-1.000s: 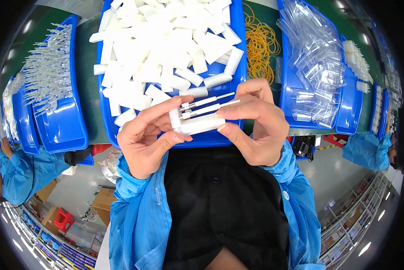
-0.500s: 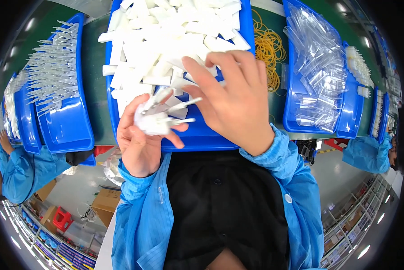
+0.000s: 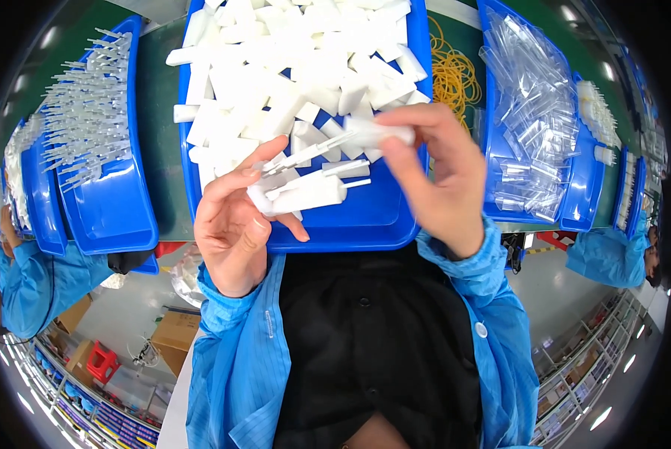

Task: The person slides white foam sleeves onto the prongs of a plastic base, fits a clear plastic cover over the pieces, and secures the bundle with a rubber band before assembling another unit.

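My left hand [image 3: 231, 224] is closed around several thin white plastic sticks [image 3: 314, 153] that point to the right. Among them lies a white foam block [image 3: 317, 192], which seems to sit around a stick. Between the thumb and fingers of my right hand [image 3: 446, 176] is another white foam piece [image 3: 380, 135], blurred by motion. Its left end meets the tip of the upper stick; whether the stick enters it cannot be made out. Both hands are above a blue tray [image 3: 369, 238] heaped with white foam blocks [image 3: 268, 75].
On the left, a blue tray [image 3: 111, 221] holds many white sticks. To the right lie yellow rubber bands [image 3: 455, 75] and a blue tray with clear plastic sleeves [image 3: 534, 97]. Other people in blue sleeves [image 3: 51, 277] sit at both sides.
My right hand has risen from the foam pile, moved right, and now grips a foam piece at a stick's tip. The left hand has turned its sticks slightly.
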Motion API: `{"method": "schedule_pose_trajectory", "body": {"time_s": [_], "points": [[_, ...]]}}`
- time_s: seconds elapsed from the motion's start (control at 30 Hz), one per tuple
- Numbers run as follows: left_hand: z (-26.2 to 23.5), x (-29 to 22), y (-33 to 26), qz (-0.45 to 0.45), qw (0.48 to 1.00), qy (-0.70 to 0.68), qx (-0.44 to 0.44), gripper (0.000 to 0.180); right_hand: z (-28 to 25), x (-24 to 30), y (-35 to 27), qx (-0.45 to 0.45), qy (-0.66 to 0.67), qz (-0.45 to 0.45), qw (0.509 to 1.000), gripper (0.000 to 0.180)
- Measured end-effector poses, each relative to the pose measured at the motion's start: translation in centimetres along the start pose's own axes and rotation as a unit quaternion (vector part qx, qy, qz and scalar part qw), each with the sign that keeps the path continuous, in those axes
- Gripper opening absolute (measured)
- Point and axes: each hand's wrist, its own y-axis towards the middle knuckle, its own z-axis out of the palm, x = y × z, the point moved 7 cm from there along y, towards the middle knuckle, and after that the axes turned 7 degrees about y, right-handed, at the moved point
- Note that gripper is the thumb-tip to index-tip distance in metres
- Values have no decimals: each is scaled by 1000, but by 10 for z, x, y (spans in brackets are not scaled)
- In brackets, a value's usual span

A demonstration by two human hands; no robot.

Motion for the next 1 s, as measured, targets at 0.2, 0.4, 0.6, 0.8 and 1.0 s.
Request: {"method": "schedule_pose_trajectory", "body": {"time_s": [0.2,0.4,0.6,0.8,1.0], "points": [[6,5,-1,-17,999,40,6,25,-28,-14,-15,-70,246,135,957,13],[18,3,-1,-24,998,51,16,28,-23,-11,-23,-67,270,134,951,14],[23,2,-4,-24,996,84,18,30,-24,-12,-27,-40,313,152,937,14],[32,1,-4,-21,987,150,45,30,-28,-12,-30,-81,290,140,943,11],[32,4,-4,-35,990,133,41,29,-22,-7,-29,-6,295,147,944,15]]}}
